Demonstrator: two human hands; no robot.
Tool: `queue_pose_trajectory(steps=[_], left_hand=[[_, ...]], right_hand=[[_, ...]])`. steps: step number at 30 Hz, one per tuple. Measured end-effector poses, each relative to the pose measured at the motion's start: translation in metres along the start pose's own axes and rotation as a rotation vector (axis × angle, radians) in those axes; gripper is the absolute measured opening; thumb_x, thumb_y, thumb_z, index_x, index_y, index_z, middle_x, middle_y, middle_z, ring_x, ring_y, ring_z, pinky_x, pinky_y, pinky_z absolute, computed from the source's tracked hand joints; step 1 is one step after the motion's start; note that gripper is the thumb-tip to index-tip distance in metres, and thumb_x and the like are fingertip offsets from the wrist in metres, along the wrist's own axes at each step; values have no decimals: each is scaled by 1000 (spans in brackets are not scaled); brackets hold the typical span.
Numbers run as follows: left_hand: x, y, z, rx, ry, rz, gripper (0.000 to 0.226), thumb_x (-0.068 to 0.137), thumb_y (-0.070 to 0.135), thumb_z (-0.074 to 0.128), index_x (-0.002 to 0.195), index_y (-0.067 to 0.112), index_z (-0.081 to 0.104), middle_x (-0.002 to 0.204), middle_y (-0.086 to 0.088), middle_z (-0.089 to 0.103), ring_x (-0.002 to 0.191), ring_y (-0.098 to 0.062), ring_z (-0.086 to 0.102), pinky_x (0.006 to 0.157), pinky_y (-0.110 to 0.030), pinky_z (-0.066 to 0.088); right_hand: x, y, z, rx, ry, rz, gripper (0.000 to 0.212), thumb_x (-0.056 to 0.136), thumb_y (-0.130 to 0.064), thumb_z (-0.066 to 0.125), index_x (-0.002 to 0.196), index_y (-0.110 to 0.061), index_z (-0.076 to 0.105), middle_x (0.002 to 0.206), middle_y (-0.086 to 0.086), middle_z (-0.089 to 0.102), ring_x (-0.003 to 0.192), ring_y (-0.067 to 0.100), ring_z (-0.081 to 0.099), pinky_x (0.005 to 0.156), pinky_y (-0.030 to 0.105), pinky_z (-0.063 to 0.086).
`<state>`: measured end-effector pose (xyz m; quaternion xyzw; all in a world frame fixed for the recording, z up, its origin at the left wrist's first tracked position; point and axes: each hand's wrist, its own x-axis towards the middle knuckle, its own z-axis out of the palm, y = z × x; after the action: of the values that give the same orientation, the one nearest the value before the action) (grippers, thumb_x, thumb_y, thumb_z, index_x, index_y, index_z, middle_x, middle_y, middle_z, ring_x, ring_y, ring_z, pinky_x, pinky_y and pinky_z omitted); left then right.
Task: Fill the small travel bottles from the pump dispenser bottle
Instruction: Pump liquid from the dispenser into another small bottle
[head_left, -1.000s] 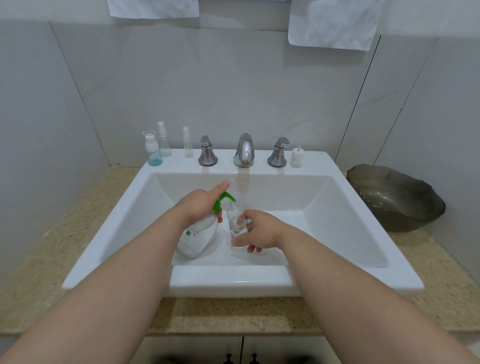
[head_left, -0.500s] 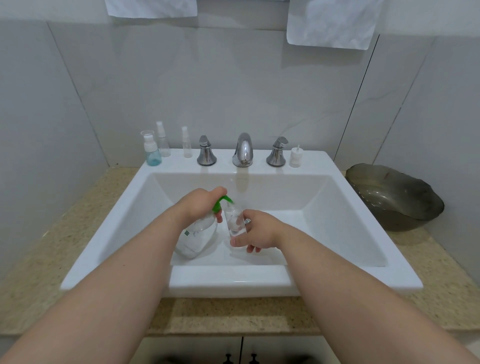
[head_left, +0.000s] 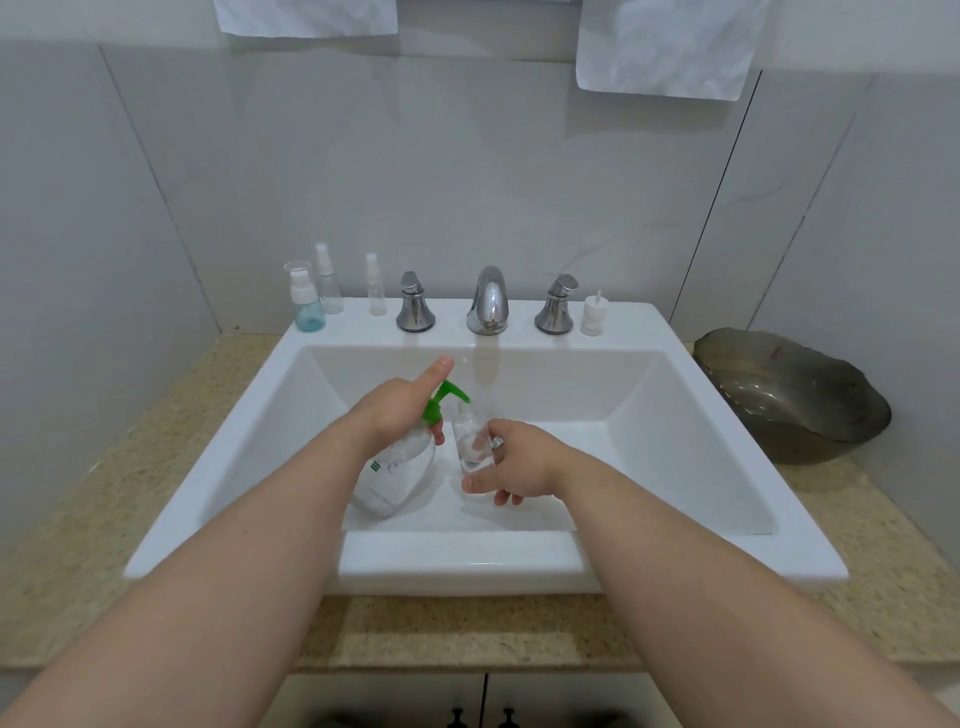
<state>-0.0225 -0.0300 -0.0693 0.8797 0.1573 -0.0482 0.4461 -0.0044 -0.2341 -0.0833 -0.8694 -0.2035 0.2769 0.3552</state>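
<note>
Two forearms reach over the counter (head_left: 78, 467) and the near rim of the sink (head_left: 467, 564) into the basin.

Left hand (head_left: 395, 410): we note that it grips the neck of the pump bottle (head_left: 400, 467). Its index finger (head_left: 439, 369) is now lifted straight, off the green pump head (head_left: 441, 402). Half a second ago it was pressed down on that head.

Right hand (head_left: 519, 462): thumb and curled fingers hold the small clear bottle (head_left: 470, 441), in the same place as before.

Pump bottle: base down in the basin, long axis leaning up and away to the right in our view. The spout points right, its tip just above the small clear bottle's mouth.

Small clear bottle: roughly upright, mouth up, just beside the pump bottle. We cannot tell its fill level.

Back ledge, counted left to right:
- Three little bottles: a blue-tinted bottle (head_left: 307, 306), a taller spray bottle (head_left: 328, 286) and a slim spray bottle (head_left: 375, 291).
- One faucet (head_left: 487, 301) between two tap handles, left handle (head_left: 414, 304) and right handle (head_left: 556, 306).
- One loose white cap (head_left: 593, 314).

One dark bowl (head_left: 795, 395) sits on the counter at right. On the wall hang two towels, left towel (head_left: 306, 15) and right towel (head_left: 670, 47).
</note>
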Motion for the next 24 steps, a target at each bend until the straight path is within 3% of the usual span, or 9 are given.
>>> queue_pose_trajectory(steps=[3, 7, 11, 15, 19, 24], left_hand=[[1, 0, 0, -3, -2, -4, 98, 89, 89, 25, 64, 12, 80, 94, -4, 78, 96, -22, 62, 90, -38, 41], [0, 2, 2, -4, -9, -15, 82, 92, 78, 40, 58, 12, 75, 83, -7, 77, 65, -20, 48, 76, -36, 41], [0, 5, 2, 20, -3, -24, 77, 92, 71, 39, 51, 15, 72, 76, -15, 69, 50, -17, 36, 70, -35, 39], [0, 6, 2, 12, -4, -11, 75, 93, 66, 39, 49, 15, 71, 77, -18, 69, 47, -17, 34, 68, -34, 38], [0, 8, 3, 31, -13, -2, 69, 89, 61, 39, 54, 12, 74, 71, -10, 63, 49, -18, 33, 68, -36, 37], [-1, 7, 2, 44, -16, 14, 64, 81, 58, 37, 54, 13, 74, 79, -25, 68, 55, -22, 35, 67, -36, 37]], right_hand=[[0, 0, 0, -1, -3, 1, 48, 85, -26, 82, 122, -19, 52, 99, -5, 59, 69, 17, 70, 59, 25, 52], [0, 0, 0, 1, -7, -3, 48, 85, -26, 82, 123, -19, 53, 102, -3, 62, 69, 16, 70, 62, 27, 54], [1, 1, 0, 16, -6, -4, 50, 84, -26, 83, 123, -20, 53, 106, -1, 65, 68, 16, 70, 61, 27, 53], [2, 1, 0, 15, -5, -5, 50, 85, -25, 83, 124, -19, 53, 105, 0, 65, 67, 16, 70, 60, 27, 53], [2, 1, 1, 14, -6, -7, 49, 84, -25, 83, 123, -19, 53, 104, -1, 65, 67, 16, 70, 61, 27, 54], [3, 2, 1, -18, -7, -4, 53, 84, -26, 83, 126, -19, 53, 111, 1, 64, 67, 16, 70, 57, 25, 52]])
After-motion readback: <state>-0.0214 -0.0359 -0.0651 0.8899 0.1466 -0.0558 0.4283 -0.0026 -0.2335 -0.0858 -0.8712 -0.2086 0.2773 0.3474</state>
